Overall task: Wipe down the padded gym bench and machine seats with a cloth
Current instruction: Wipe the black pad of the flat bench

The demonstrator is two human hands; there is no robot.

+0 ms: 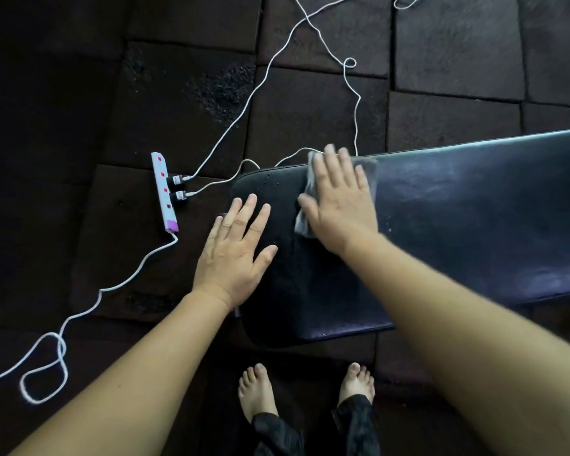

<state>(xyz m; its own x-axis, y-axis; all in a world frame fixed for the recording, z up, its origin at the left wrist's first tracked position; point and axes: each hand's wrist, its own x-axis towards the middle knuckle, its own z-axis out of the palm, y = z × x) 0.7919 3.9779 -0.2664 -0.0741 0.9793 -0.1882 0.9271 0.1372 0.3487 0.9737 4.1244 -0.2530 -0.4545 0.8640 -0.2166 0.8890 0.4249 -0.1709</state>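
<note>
Grey cloth (310, 192) pinned flat under my right hand (339, 199), fingers spread; left hand (236, 248) open, bracing the worktop (474, 218) end. Pad's long axis runs toward 3 o'clock, unwiped.

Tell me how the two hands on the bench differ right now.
The right hand presses a grey cloth flat onto the padded black vinyl bench; the left hand lies bare on the pad with nothing under it. The right hand sits farther along the bench and looks motion-blurred; the left is sharp, at the bench's end. Both are palm-down, fingers spread.
</note>
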